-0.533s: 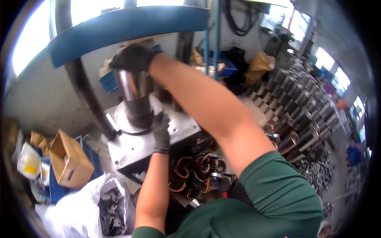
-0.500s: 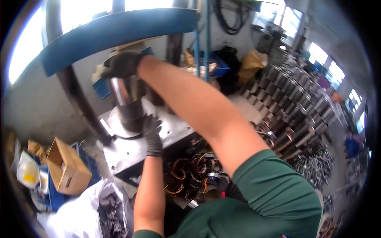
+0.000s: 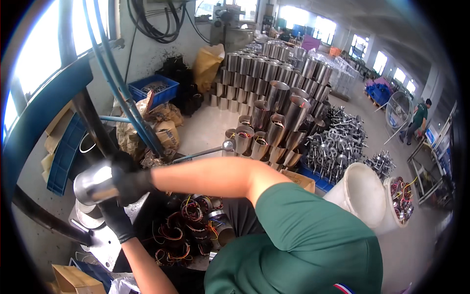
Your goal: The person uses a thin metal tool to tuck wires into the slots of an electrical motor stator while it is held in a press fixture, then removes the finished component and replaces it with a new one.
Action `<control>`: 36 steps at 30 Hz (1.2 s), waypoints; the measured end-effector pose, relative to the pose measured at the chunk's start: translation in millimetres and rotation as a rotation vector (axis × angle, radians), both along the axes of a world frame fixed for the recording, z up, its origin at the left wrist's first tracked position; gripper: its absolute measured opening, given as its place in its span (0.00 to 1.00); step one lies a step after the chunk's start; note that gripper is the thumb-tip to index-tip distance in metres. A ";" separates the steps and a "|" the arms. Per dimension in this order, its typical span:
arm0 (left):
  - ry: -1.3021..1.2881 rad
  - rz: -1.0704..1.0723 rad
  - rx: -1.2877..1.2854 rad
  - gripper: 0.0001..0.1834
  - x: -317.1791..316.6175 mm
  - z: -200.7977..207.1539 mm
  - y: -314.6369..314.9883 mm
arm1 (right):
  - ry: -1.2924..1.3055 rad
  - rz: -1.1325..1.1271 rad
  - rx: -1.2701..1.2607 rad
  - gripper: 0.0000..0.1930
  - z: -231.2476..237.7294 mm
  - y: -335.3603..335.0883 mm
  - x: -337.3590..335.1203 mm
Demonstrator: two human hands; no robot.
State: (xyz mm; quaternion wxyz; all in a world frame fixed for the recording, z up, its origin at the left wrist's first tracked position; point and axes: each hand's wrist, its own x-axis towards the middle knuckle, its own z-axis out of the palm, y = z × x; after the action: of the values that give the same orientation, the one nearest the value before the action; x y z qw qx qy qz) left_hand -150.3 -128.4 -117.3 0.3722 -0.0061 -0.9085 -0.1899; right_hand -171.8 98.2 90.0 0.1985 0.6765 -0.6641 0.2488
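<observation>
A shiny metal cylinder [image 3: 93,185], tilted nearly onto its side, is held above the press bed [image 3: 106,245]. My right hand [image 3: 129,179], in a dark glove, is closed around its right end. Below it my left hand [image 3: 116,218], also gloved, grips the underside; its fingertips are hidden behind the cylinder. A round metal base [image 3: 89,215] shows under the cylinder. Several wound stators [image 3: 192,210] with red and yellow wires lie just right of the bed.
The press's blue crossbeam [image 3: 44,105] and dark columns [image 3: 93,122] stand at the left. A lever with a ball end [image 3: 228,145] sticks out ahead. Beyond are stacked metal cylinders [image 3: 259,68], piled shafts [image 3: 338,142] and a white bucket [image 3: 364,193]. A co-worker [image 3: 420,120] stands far right.
The cylinder, upright over the round base before, is now lifted off and tipped over. Both hands have moved with it, and my view has swung to the right.
</observation>
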 end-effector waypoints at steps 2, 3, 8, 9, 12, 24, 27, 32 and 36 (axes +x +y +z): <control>-0.028 -0.431 0.988 0.25 9.1 5.0 10.9 | -0.331 0.096 -0.267 0.34 -58.5 25.9 8.6; -0.021 -0.516 1.293 0.24 15.6 10.3 14.2 | -0.624 0.020 -0.330 0.31 -85.2 38.2 25.1; 0.179 -0.080 0.741 0.17 44.3 58.1 72.7 | -2.061 0.014 -0.834 0.15 -134.3 85.0 87.7; 0.093 -0.053 0.669 0.19 37.3 78.0 77.0 | -2.421 0.031 -1.016 0.13 -122.4 94.0 95.9; -0.255 -0.339 0.948 0.20 -0.9 106.4 103.4 | -2.620 0.124 -1.117 0.12 -119.9 116.3 95.5; -0.629 0.200 -0.178 0.28 -41.4 183.5 122.6 | -2.335 0.312 -1.060 0.19 -133.6 103.4 65.1; -0.605 0.379 -0.056 0.30 -48.0 170.6 106.5 | -2.453 0.262 -1.028 0.24 -133.3 104.5 77.7; -0.666 0.368 -0.345 0.20 -61.0 152.7 80.0 | -2.527 0.126 -1.025 0.33 -118.2 140.7 107.5; -0.561 0.352 -0.489 0.16 -69.1 144.3 78.6 | -2.483 0.081 -0.845 0.34 -89.2 204.5 131.2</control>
State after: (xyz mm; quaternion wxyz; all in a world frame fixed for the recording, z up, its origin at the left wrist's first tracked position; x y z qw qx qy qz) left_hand -219.4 -49.8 27.0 0.1247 0.1131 -0.9802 0.1039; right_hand -40.5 302.7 0.8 -0.3535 -0.0966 -0.2538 0.8952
